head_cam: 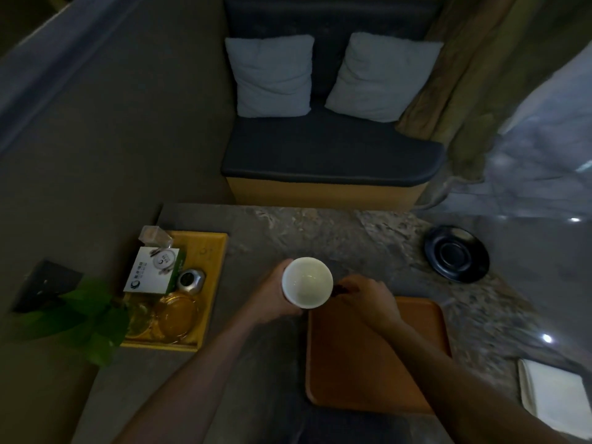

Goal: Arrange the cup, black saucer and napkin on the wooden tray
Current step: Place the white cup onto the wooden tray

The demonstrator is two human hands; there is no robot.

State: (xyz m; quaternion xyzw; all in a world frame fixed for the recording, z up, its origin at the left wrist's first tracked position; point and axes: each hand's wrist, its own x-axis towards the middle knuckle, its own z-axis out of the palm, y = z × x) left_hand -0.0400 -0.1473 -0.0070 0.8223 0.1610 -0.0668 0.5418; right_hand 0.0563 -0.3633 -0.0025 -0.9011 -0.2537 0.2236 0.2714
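Observation:
A white cup (307,282) with a dark handle is held just above the table, at the far left corner of the wooden tray (368,357). My left hand (274,298) wraps its left side. My right hand (368,299) pinches the handle on its right side. The tray holds nothing. The black saucer (456,253) lies on the table to the far right. A folded white napkin (554,398) rests at the near right corner of the table.
A yellow tray (209,261) on the left holds a white box, a small metal pot, glass dishes and a clear container. A green plant (86,315) leans beside it. A dark bench with two pillows (330,149) stands beyond the stone table.

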